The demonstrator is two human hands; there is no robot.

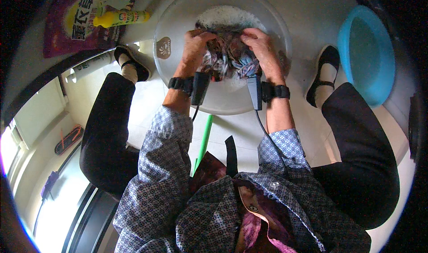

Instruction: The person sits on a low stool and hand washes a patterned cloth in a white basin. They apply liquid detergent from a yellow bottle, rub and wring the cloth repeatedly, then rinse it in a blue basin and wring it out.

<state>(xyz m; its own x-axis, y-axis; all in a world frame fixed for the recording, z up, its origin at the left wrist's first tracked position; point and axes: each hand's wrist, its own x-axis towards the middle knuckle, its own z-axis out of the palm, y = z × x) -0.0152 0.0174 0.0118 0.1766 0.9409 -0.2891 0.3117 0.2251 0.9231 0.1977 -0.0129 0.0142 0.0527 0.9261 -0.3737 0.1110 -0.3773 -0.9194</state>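
Over a round translucent plastic basin [180, 12] on the floor, my left hand [197, 47] and my right hand [262, 45] both grip a wet patterned cloth [227, 52]. The cloth is bunched, with dark, pinkish and pale blue parts showing. White soap suds [230, 15] float on the water beyond it. My thumbs point toward each other, with the fabric between the two hands. Some fingertips are hidden in the folds. Each wrist wears a black strap with a small cabled device.
A blue plastic basin [344, 45] stands at the right, beside my shoe. On the left lie a purple laundry detergent bag [60, 35] and a yellow bottle [125, 18]. A green stick [204, 139] is on the floor between my legs, near the basin.
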